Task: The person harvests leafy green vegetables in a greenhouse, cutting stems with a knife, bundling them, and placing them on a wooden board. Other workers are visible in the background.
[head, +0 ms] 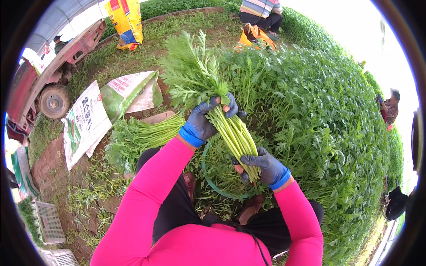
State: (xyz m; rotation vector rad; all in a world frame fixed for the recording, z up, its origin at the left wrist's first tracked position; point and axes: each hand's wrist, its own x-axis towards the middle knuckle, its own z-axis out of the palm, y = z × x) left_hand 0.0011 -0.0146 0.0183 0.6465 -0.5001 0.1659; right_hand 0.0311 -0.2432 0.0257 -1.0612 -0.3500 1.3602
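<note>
Between my hands is a bunch of leafy greens (234, 133) with long pale stems, tilted, its feathery leaves pointing away from me. My left hand (213, 114), in a dark glove with fingertips showing, grips the stems just below the leaves. Lower down, my right hand (261, 166), gloved too, is closed around the stem ends. Under the bunch, a round teal-rimmed container (208, 176) stands between my feet with loose greens in it. A pile of cut greens (146, 136) lies beside my left knee, its stems towards my left forearm.
Uncut greens (316, 123) grow densely on the right. Printed sacks (88, 121) lie on the left; beyond them is a red vehicle (53, 76). Plastic crates (50, 222) stand lower left. A yellow sack (126, 23), an orange bag (254, 36) and a sitting person (261, 13) are ahead; another person (391, 108) is far right.
</note>
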